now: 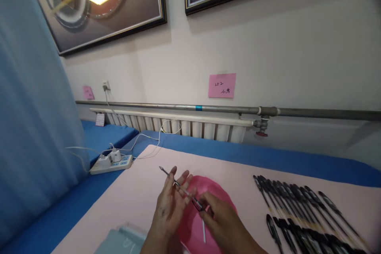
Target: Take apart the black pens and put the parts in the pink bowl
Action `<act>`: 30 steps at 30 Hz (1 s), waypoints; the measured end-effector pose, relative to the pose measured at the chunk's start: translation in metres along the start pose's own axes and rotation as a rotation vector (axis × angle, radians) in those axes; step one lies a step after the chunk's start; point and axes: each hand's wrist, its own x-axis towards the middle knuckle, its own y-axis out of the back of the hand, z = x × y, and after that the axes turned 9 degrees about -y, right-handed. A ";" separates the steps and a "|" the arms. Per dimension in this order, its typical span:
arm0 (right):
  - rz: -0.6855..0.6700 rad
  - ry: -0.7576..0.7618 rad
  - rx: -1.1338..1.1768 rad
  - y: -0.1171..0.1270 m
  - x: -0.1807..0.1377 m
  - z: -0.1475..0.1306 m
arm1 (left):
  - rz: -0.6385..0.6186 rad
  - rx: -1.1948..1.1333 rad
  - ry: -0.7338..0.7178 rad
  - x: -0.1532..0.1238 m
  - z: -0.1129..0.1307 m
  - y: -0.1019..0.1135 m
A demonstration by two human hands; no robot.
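Observation:
A slim pen (182,189) with a clear barrel and a pointed tip slants across both hands, above a pink plate (228,197). My left hand (169,208) is palm up, its thumb and fingers around the tip half of the pen, the other fingers loosely spread. My right hand (220,216) pinches the dark rear end, where a clip-like part shows. Below the right fingers, a thin white stick (204,231) lies over the plate; its upper end is hidden.
Rows of black-capped pens (293,196) lie to the right on the pink sheet (143,174). A light-blue plastic packet (122,241) is at front left. A power strip (111,164) with white cables sits at left, and a radiator (196,129) runs along the wall.

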 end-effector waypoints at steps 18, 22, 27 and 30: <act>0.024 0.043 0.029 -0.002 -0.005 0.001 | -0.044 0.107 -0.019 -0.007 -0.006 -0.006; 0.003 -0.028 0.179 -0.003 -0.005 0.000 | -0.097 0.164 0.011 -0.011 -0.011 -0.007; 0.006 -0.149 0.372 -0.008 -0.005 -0.001 | -0.179 0.267 -0.020 -0.011 -0.019 -0.005; -0.016 -0.177 0.559 -0.011 -0.007 -0.002 | -0.263 0.348 -0.021 -0.013 -0.017 -0.006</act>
